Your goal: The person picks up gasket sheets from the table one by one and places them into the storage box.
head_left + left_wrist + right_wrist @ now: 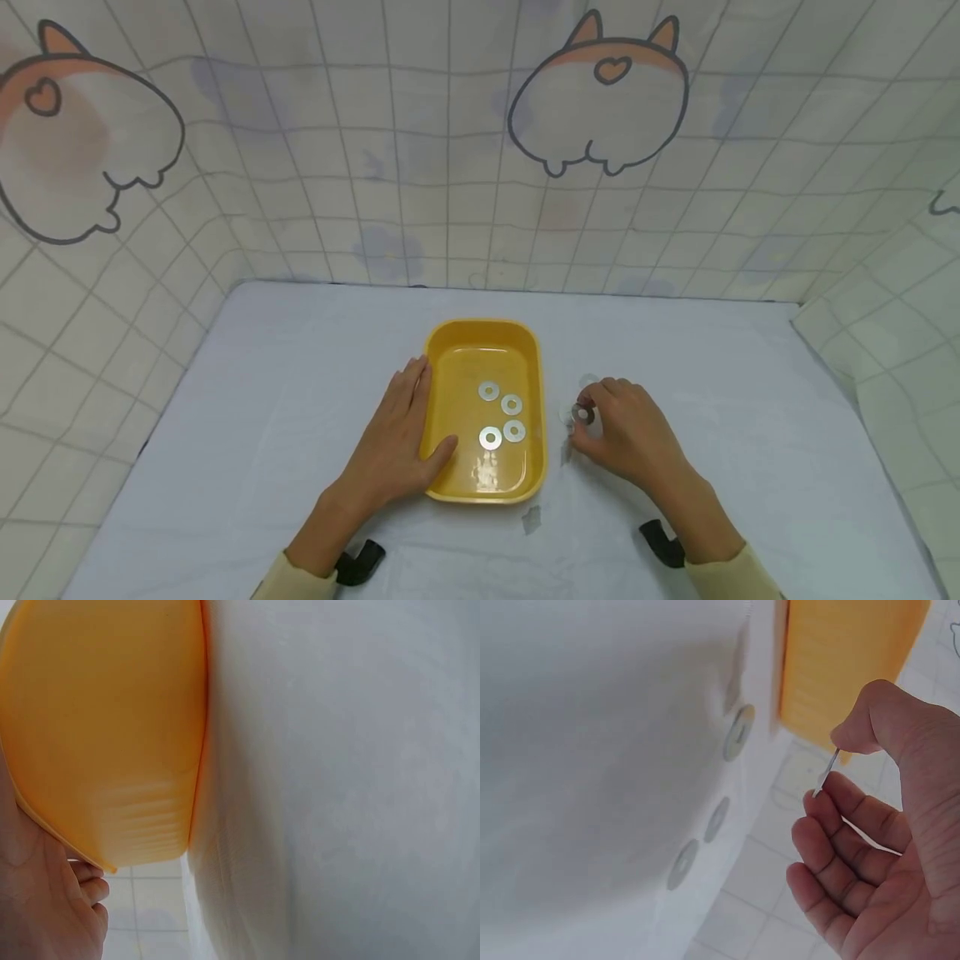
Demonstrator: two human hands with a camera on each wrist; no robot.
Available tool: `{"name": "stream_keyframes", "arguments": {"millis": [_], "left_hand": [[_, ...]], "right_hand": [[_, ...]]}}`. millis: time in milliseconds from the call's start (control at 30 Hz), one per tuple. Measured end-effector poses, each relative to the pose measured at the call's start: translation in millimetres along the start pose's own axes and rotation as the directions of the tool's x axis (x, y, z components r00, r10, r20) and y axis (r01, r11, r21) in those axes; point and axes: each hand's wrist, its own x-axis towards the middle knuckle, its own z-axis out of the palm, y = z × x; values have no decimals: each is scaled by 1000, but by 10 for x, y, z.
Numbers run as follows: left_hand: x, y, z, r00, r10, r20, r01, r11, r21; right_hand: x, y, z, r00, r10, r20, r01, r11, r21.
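Note:
A yellow rectangular tray (483, 323) lies on the white-covered table, with several flat metal washers (483, 438) on its floor. My left hand (401, 433) rests along the tray's left side, fingers straight and the thumb over the rim; the left wrist view shows the tray's side wall (112, 727) above the palm. To the right of the tray, my right hand (633, 429) pinches one washer (826, 771) edgewise between thumb and fingertips, off the table. Beneath it, loose washers (682, 865) lie on the table, partly hidden by the hand in the head view.
A small grey patch (532, 520) marks the cloth near the tray's front right corner. Black curved pieces (362, 563) show by both wrists. A gridded curtain (450, 167) with cartoon drawings encloses the table at the back and sides.

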Motion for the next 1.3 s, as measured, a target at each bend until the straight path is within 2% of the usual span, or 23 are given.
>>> {"name": "stream_keyframes", "arguments": {"millis": [433, 1000, 1300], "left_hand": [[11, 4, -1, 1000, -10, 8, 10, 1000, -2], [2, 0, -4, 999, -23, 28, 24, 1000, -7], [5, -10, -7, 1000, -13, 22, 13, 1000, -5]], "right_hand": [[110, -123, -180, 1000, -15, 22, 16, 999, -36], [218, -210, -232, 993, -115, -31, 114, 993, -34], [269, -297, -268, 989, -151, -7, 150, 987, -59]]}}
